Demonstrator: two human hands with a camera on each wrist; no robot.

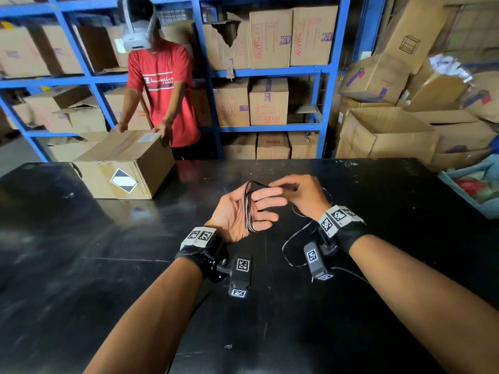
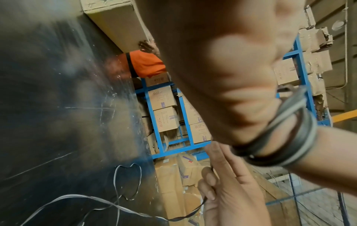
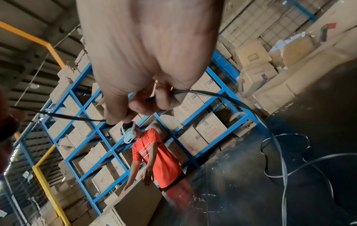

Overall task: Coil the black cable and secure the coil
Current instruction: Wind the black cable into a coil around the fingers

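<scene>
Head view shows the black cable (image 1: 249,209) wound in several turns around the fingers of the left hand (image 1: 237,211), which is held palm up above the counter (image 1: 81,265) with the fingers spread and only loosely bent. From the top of that bundle one strand runs across to the right hand (image 1: 299,194), just to the right of the coil, where thumb and fingertips pinch it. The right hand is thus the nearer one to the free length, and the strand between the hands lies crosswise, at right angles to the loops. Beyond the pinch the rest of the cable drops to the counter and lies in slack curves (image 1: 294,238) below and right of the coil, so a fair length is left to wind, by my reading. The cable is thin, flat-looking and glossy, and the turns sit close together
</scene>
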